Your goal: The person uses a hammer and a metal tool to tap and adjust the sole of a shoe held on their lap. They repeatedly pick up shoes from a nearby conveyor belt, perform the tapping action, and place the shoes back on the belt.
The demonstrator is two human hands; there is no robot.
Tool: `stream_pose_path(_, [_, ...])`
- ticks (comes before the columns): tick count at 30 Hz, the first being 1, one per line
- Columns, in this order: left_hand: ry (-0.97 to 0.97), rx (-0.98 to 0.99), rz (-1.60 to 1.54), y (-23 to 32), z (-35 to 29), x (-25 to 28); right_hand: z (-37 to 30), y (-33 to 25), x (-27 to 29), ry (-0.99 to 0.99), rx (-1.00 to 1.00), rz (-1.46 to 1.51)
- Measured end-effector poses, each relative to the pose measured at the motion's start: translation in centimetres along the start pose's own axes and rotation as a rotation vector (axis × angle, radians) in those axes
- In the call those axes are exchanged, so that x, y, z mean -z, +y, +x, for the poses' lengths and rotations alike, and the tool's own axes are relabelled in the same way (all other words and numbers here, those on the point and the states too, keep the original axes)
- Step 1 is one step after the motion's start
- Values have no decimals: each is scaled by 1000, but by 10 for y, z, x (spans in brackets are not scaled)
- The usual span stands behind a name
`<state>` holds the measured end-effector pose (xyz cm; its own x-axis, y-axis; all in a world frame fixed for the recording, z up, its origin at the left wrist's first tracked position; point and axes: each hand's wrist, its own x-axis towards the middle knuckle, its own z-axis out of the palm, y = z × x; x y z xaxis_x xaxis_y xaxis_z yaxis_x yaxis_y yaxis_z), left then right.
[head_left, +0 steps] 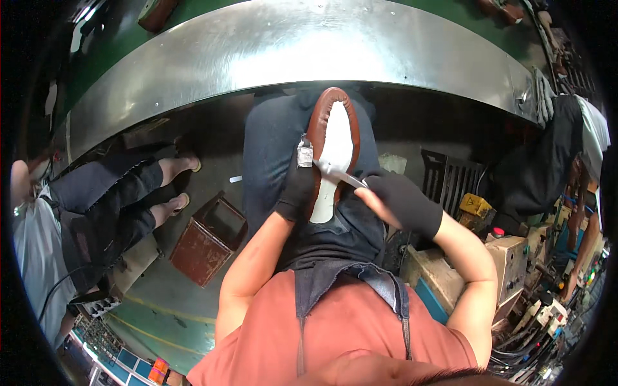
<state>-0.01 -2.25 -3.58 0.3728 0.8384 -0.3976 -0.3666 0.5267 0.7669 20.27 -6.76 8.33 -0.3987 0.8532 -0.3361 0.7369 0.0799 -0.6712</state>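
A brown leather shoe lies bottom-up on my lap, its toe pointing away from me toward the metal bench. The leather edge is pleated around a white insole. My left hand, in a black glove with silver tape around the thumb, grips the shoe's left side; its other fingers are hidden beneath. In my black-gloved right hand is a hammer, closed in the fingers. Its pale metal head is blurred and lies over the middle of the insole; whether it touches is unclear.
A steel-edged bench with a green top curves across the front. On the left are a brown box-like stool and another person's legs. To my right stand a black slatted crate, a yellow box and a beige machine.
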Motion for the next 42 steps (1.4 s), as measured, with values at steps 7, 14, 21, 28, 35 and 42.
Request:
stream_pose_path(7, [96,-313,496,0,8,4,-1,4,32,29,190,-440])
stream_pose_path(14, [-382,53,96,34,8,33,14,-32,-10,-48,526,-309])
stream_pose_path(21, [-395,40,-10,40,-3,19,-9,19,-48,-2,272,-263])
stream_pose_path(28, [6,-27,478,19,15,5,-32,1,-9,-28,-214,168])
stream_pose_path(35, [-296,2,397,48,5,4,21,-7,12,209,160,140])
stream_pose_path(42, [-116,-72,551,46,-5,-2,-37,28,-91,332,-440,805])
